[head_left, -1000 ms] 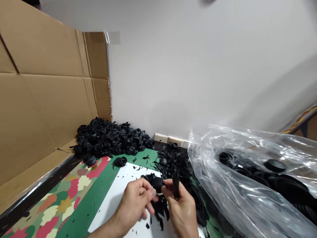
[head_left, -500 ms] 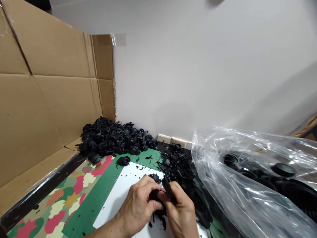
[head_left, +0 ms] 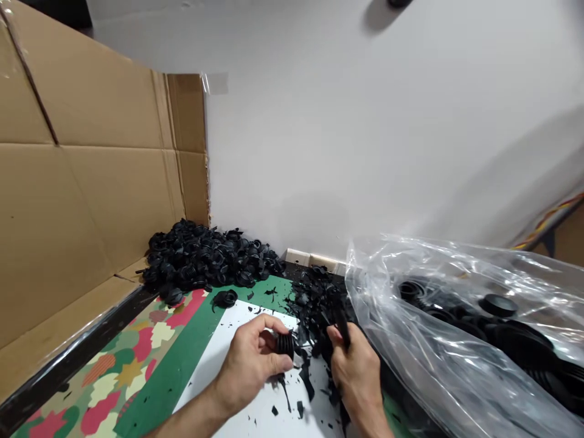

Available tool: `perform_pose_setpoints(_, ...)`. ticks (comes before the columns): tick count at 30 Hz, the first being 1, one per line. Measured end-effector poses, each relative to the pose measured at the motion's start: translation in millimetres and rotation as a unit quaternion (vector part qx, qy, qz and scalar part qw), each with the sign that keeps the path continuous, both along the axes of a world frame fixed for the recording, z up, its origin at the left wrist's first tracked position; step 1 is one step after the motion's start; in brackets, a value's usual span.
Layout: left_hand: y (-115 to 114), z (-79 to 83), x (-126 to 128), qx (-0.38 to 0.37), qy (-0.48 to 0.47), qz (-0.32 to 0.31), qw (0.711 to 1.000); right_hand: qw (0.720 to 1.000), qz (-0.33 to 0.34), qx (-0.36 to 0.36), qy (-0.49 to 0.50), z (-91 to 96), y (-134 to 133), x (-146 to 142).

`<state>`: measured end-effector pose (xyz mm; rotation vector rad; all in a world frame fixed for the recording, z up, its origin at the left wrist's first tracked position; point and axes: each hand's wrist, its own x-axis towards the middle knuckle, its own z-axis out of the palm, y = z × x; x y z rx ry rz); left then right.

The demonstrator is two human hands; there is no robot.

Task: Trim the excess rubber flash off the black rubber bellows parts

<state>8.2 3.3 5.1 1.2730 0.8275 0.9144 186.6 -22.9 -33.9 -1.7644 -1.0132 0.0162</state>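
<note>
A white wall (head_left: 319,121) is standing along the far side, and a folded cardboard sheet (head_left: 82,182) is being propped upright along the left edge of the bench. In the far left corner, a heap of black ribbed rubber parts (head_left: 205,258) is being held back by the cardboard and the wall. Nearer, a mat printed with coloured patches (head_left: 104,371) is being partly covered by a white sheet (head_left: 219,347), which is being littered with black rubber scraps (head_left: 300,409). One loose ribbed part (head_left: 225,298) is lying just beyond the sheet's far edge. To the right, a clear plastic bag (head_left: 456,316) is being filled by larger black rubber parts, a round disc (head_left: 498,305) among them.

A short ribbed rubber piece (head_left: 285,345) is being gripped between the thumb and fingers of the left hand (head_left: 249,365), a narrow hold, just above the white sheet. A thin black strip (head_left: 342,325) is being pinched upright in the right hand (head_left: 356,371) — its exact nature cannot be told — beside a mound of shredded black scraps (head_left: 314,298).
</note>
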Motion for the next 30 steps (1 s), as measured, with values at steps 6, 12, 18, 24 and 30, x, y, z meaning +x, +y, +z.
perform_pose_setpoints(6,3.8,3.7,-1.3,-0.055,-0.037,0.021,0.998,0.992,0.098,-0.026,0.078,1.2,-4.4,-9.6)
perform_pose_setpoints(12,4.8,1.3,-3.3,-0.053,-0.029,0.036,0.998,0.981,0.104,-0.022,0.162,-1.0,-7.3,-6.7)
perform_pose_setpoints(18,12.9,-0.6,-7.5,-0.120,-0.091,0.070,0.986,0.965,0.100,0.020,0.240,3.9,-13.8,-18.3)
perform_pose_setpoints(24,15.0,-4.4,-5.2,-0.171,-0.124,0.076,0.974,0.963,0.128,0.073,0.226,16.1,-19.5,-42.6)
perform_pose_setpoints(30,5.6,-5.2,-0.4,-0.189,-0.130,0.064,0.971,0.951,0.165,0.082,0.247,7.9,-14.3,-58.7)
